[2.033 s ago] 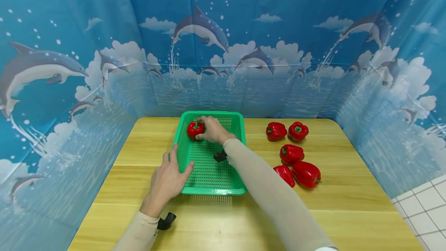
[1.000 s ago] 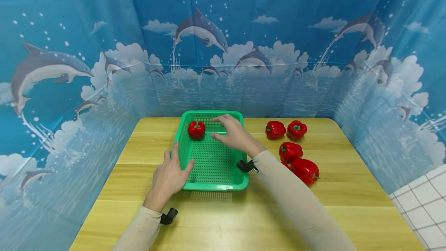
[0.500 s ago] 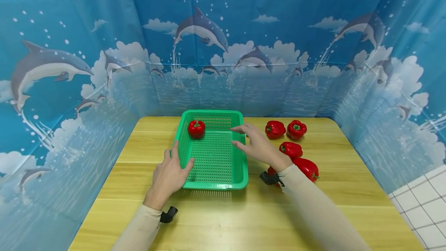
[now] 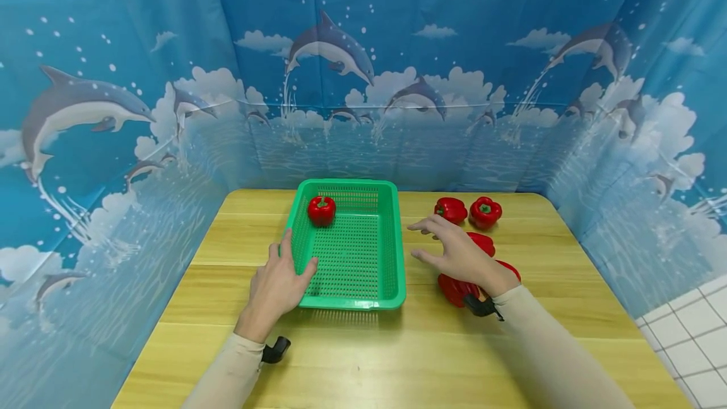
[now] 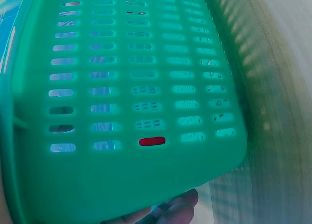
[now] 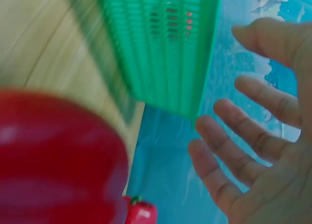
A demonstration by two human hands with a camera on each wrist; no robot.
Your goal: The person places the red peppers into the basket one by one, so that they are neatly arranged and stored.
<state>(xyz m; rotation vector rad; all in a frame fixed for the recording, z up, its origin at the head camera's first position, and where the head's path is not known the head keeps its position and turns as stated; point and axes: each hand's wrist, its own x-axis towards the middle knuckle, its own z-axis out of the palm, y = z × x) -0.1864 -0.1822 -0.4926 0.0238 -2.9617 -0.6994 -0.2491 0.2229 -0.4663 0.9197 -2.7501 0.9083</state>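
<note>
A green plastic basket point(image 4: 354, 303) with slotted walls sits on the wooden table, a red bell pepper point(image 4: 322, 211) in its far left corner. My left hand point(image 4: 275, 289) holds the basket's left side near the front corner, thumb over the rim and fingers outside the wall. In the left wrist view, fingertips point(image 5: 183, 212) show beyond the basket's edge. My right hand point(image 4: 460, 252) is above the peppers right of the basket, fingers spread and holding nothing. In the right wrist view, a bell pepper point(image 6: 58, 158) looms large beside that hand.
Several red bell peppers lie right of the basket: two at the back, an upright one point(image 4: 485, 213) beside one on its side point(image 4: 451, 209). Others lie partly hidden under my right hand and wrist. A blue dolphin-print curtain point(image 4: 363, 144) encloses the table's back and sides.
My right hand let go of the pepper in the basket's far left corner, then moved right, out over the basket's right wall to the peppers on the table. The left hand stays put.
</note>
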